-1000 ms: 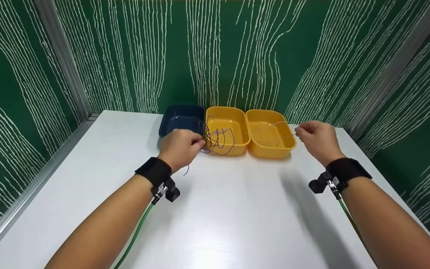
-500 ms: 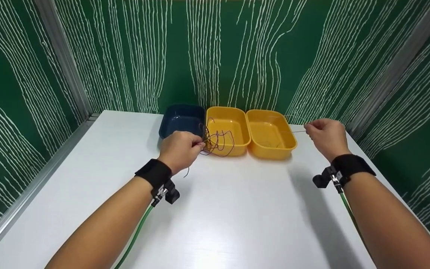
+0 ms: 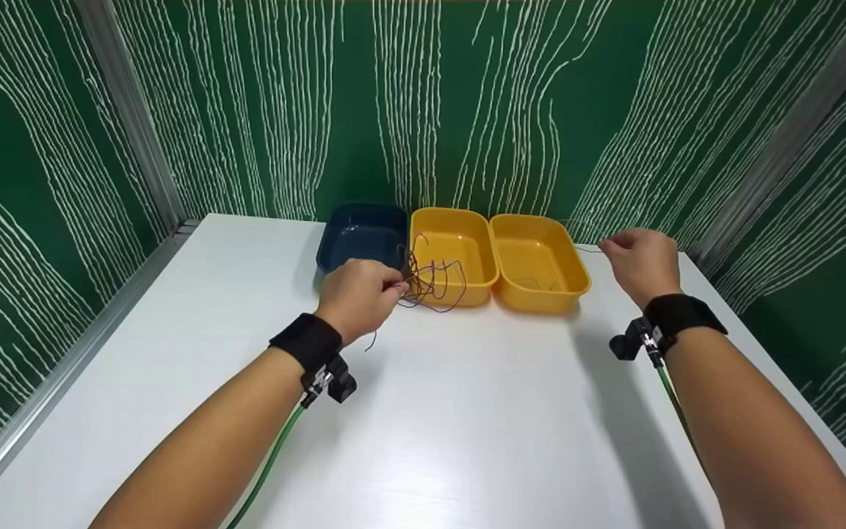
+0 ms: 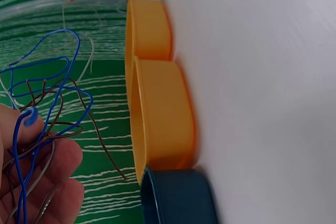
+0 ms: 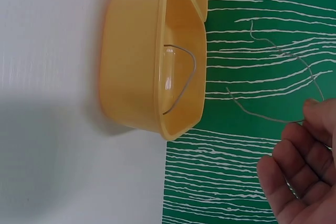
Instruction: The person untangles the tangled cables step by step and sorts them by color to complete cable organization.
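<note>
Fingers point(image 4: 65, 158) of the left hand point(image 3: 357, 297) are pinching a wire tangle point(image 4: 63, 85) of blue, brown and grey strands. It is hanging raised off the desk point(image 3: 430, 411), overlapping the blue bin point(image 3: 363, 235) and middle bin point(image 3: 456, 250) in the head view; cannot tell if it is touching a rim. Right hand point(image 3: 643, 264) is hovering just right of the right bin point(image 3: 537, 253), fingers pinching a thin grey wire point(image 5: 249, 113), two ends sticking out. A bent loose wire point(image 5: 194, 66) is lying inside the right bin. All three bins are standing side by side at the desk's back, before the green wall point(image 3: 353, 154). Both wrists are wearing black straps point(image 3: 305, 342), green cords point(image 3: 269, 463) trailing.
</note>
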A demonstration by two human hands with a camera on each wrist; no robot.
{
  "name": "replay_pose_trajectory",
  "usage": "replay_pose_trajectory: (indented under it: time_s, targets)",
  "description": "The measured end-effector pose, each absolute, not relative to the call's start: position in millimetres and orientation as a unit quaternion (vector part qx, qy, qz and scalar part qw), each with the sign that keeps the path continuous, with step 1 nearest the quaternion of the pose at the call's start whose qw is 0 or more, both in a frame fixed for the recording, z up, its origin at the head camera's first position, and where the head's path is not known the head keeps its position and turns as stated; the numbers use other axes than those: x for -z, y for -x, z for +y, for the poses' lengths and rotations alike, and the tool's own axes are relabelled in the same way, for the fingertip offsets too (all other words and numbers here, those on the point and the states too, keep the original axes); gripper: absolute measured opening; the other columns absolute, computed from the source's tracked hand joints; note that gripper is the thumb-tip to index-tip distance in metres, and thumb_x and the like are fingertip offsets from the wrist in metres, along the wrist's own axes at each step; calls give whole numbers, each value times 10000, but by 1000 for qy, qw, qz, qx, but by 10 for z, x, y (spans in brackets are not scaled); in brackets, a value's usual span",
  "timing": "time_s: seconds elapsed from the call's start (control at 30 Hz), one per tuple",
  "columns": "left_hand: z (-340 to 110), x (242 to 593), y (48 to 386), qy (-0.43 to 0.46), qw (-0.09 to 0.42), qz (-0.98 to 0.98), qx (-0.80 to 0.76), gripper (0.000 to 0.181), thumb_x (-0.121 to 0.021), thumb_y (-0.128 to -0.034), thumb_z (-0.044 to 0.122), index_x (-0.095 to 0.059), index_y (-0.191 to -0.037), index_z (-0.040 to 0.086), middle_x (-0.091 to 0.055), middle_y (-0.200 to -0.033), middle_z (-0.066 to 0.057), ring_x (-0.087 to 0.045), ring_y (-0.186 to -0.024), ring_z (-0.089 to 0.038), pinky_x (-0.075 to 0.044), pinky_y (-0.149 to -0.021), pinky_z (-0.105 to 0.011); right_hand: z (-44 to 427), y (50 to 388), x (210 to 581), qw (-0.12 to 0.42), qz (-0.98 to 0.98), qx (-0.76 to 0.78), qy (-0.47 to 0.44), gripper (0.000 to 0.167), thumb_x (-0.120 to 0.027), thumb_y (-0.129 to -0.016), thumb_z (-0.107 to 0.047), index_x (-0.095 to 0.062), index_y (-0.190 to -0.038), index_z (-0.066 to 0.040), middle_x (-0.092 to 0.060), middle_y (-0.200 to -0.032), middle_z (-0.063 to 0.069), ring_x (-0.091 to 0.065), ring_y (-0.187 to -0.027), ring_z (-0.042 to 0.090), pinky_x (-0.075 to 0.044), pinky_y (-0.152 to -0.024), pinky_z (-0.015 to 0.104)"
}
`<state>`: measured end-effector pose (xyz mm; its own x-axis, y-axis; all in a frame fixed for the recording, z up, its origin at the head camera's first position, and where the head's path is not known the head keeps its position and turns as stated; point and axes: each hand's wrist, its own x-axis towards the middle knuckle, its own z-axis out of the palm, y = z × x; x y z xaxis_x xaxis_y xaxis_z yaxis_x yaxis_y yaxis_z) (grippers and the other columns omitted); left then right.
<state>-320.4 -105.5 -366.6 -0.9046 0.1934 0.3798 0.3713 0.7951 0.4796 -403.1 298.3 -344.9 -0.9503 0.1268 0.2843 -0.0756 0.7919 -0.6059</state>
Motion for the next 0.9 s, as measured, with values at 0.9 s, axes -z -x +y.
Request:
replay_pose_trajectory:
  time_s: [0.9]
  targets:
    - [-1069, 3692, 3229, 150, 156, -937, 273, 181, -695, -1008, 245, -844, -1004, 142, -779, -876, 14, -667, -811, -161, -548, -739, -351, 2859, 4378, 3896, 125, -965, -232, 2, 292, -583, -1016, -163, -789, -1049, 41, -771, -979, 228, -682, -845, 342, -577, -817, 483]
